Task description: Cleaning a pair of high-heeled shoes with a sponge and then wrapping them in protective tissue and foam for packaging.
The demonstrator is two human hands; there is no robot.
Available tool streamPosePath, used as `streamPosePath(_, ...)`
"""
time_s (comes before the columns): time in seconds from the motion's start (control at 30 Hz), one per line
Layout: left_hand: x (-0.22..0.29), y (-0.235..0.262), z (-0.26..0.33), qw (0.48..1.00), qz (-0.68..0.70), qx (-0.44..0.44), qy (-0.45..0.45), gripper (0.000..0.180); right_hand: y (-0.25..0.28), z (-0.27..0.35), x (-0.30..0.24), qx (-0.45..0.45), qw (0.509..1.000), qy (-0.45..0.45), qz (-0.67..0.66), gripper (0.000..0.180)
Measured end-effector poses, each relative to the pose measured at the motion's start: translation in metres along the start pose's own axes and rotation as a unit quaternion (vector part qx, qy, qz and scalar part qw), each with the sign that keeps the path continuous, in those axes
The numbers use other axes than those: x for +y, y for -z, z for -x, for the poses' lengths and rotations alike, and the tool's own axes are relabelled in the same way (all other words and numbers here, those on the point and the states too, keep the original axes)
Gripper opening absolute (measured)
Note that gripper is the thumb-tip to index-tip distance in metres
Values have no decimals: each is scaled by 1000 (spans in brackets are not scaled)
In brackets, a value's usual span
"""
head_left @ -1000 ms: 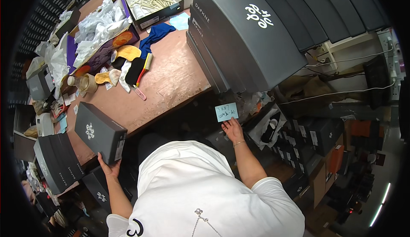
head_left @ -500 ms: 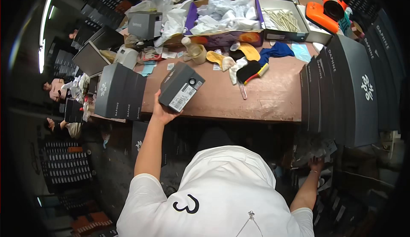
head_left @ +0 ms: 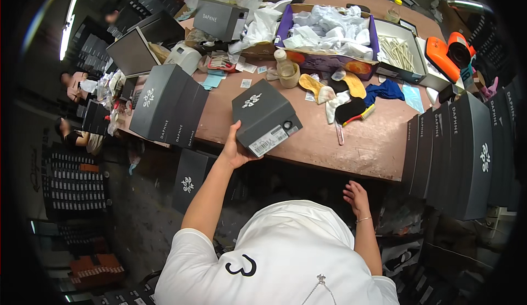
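The left hand [head_left: 237,152] grips a dark grey shoebox [head_left: 263,115] by its lower left corner, thumb up along the side and the other fingers tucked beneath. The shoebox is at the near edge of the brown table [head_left: 373,157], tilted so that its labelled end, with a round black hole, faces the person; whether its far side rests on the table or hangs just above it is hard to tell from this angle. The right hand [head_left: 357,198] holds nothing: it is in front of the table edge, well apart from the shoebox, its fingers loosely spread, a thin bracelet [head_left: 364,219] at the wrist. Behind the shoebox stands a bottle [head_left: 281,58], and to the right of that lie yellow pads [head_left: 310,84], a black cloth [head_left: 349,110], a brush [head_left: 359,115] with a red and yellow handle, and a blue cloth [head_left: 385,90]. Farther back, a purple box [head_left: 329,63] is heaped with white paper [head_left: 335,28], beside an open box of pale sticks [head_left: 395,52] and an orange tool [head_left: 442,58]. Dark boxes stand in a row [head_left: 466,146] at the table's right end, and more [head_left: 164,102] stand at its left.
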State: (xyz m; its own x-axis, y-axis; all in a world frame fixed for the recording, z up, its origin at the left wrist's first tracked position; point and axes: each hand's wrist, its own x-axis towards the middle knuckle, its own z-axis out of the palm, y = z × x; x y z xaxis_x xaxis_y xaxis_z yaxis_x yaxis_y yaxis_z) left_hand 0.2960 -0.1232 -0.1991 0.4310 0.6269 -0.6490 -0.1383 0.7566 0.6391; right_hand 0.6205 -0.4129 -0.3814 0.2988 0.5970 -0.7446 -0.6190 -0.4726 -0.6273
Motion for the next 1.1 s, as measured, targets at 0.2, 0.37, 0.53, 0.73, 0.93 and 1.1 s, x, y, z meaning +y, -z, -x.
streamPosePath(0.2, -39, 59, -28, 989, -130, -67, -36, 80, -152, 8, -74, -104, 986, 128, 10, 42)
streamPosePath(0.37, -70, 64, -81, 926, -366, 15, -89, 76, -233, -38, -51, 17, 942, 187, 278, 58)
streamPosePath(0.53, -17, 73, -65, 986, -74, -124, 84, 49, -227, -13, -103, -24, 991, 105, 83, 59)
streamPosePath(0.73, -5, 91, -61, 967, -194, -121, -112, 67, -303, 48, -124, 42, 974, 209, 81, 64)
streamPosePath(0.93, 40, 187, -59, 984, -114, -100, -95, 75, -393, 72, -52, -174, 788, 368, 461, 92)
streamPosePath(1.1, 68, 215, -47, 731, -570, 223, -302, 55, -315, 9, -94, 97, 715, 389, 573, 82)
